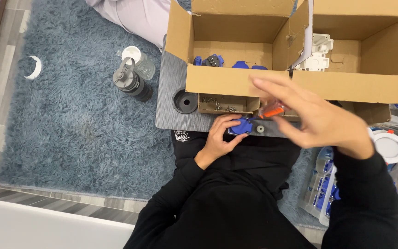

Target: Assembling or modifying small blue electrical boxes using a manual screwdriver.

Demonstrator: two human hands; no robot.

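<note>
My left hand [220, 135] rests at the near edge of a small grey table [171, 97] and grips a blue plastic part [241, 126]. My right hand [316, 115] hovers above it, fingers spread, holding an orange-handled tool [271, 110] whose tip points down at the blue part. A small grey round piece [260, 129] lies just right of the blue part. Behind it a shallow cardboard tray [208, 109] holds several screws.
Two open cardboard boxes stand on the table: the left box [222, 80] holds blue parts [213, 60], the right box [346, 85] white parts [318, 53]. A black round cup [184, 101] sits on the table. Bottles [132, 80] stand on the blue rug. A clear bin [321, 189] with blue parts is at my right.
</note>
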